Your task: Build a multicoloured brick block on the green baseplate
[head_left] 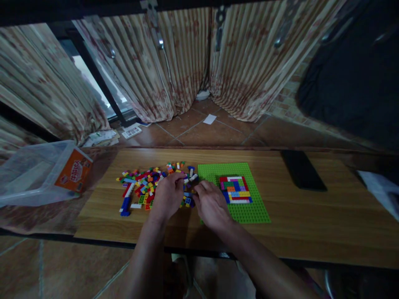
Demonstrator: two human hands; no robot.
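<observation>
Well left of the green baseplate [255, 212] stands a clear bin [34, 170]; nearer its left side lies a loose brick pile [146, 180], the left hand [168, 194] over it, bent; the right hand [213, 203] curls across the baseplate's left edge; what either holds, I cannot tell; joined bricks [236, 189] sit upon it.

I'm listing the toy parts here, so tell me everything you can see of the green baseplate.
The green baseplate is a thin, flat, four-sided sheet, plastic by its look, covered in rows of small studs. It lies flat on the wood-look table, to the right of the loose bricks. A low block of multicoloured bricks sits on it, with bare studs around. The right hand hides part of its left side; whether they touch is unclear.
</observation>
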